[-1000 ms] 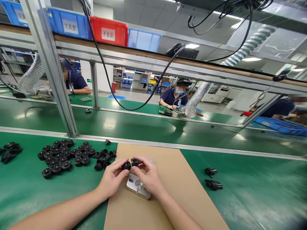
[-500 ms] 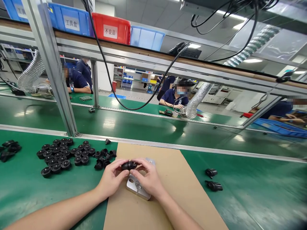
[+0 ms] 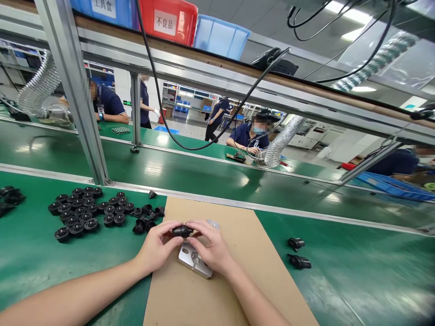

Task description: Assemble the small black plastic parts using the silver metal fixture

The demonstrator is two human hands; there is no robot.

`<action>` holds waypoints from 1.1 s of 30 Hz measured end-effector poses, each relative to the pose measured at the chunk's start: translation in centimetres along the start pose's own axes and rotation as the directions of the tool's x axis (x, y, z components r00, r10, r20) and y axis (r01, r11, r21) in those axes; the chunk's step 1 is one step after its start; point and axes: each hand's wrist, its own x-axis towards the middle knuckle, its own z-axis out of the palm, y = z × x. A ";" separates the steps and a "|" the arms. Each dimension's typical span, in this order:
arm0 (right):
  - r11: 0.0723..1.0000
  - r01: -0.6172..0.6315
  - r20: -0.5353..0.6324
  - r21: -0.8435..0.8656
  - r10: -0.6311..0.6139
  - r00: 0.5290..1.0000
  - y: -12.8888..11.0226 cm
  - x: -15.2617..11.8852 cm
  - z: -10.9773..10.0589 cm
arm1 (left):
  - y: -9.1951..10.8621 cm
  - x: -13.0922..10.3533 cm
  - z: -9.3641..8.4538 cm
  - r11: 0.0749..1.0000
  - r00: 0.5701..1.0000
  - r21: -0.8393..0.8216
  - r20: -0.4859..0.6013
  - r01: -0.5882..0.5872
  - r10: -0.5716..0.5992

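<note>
Between both hands is a black ribbed part (image 3: 182,231), held sideways by the fingertips. My left hand (image 3: 159,246) grips its left end with thumb and fingers. At its right end, my right hand (image 3: 210,244) closes its fingers and thumb on the same part. Just below them a silver metal block (image 3: 194,261) with an oval hole and a clear piece on top lies on the brown board (image 3: 217,299); my right hand partly covers it.
Many round black parts (image 3: 76,213) stand in rows at left, beside smaller black cones (image 3: 144,222). Two black parts (image 3: 299,261) lie at right. A metal post (image 3: 79,99) rises behind the bench. People work at the far bench.
The view has shifted slightly, and people in the background have moved. Both hands still hold the black part over the metal block, with little change in grip.
</note>
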 end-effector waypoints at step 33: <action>0.975 -0.041 0.057 -0.219 0.055 0.997 -0.5 -0.1 -1.5 | 0.1 -0.2 0.1 0.999 1.000 0.040 -0.012 0.023 -0.023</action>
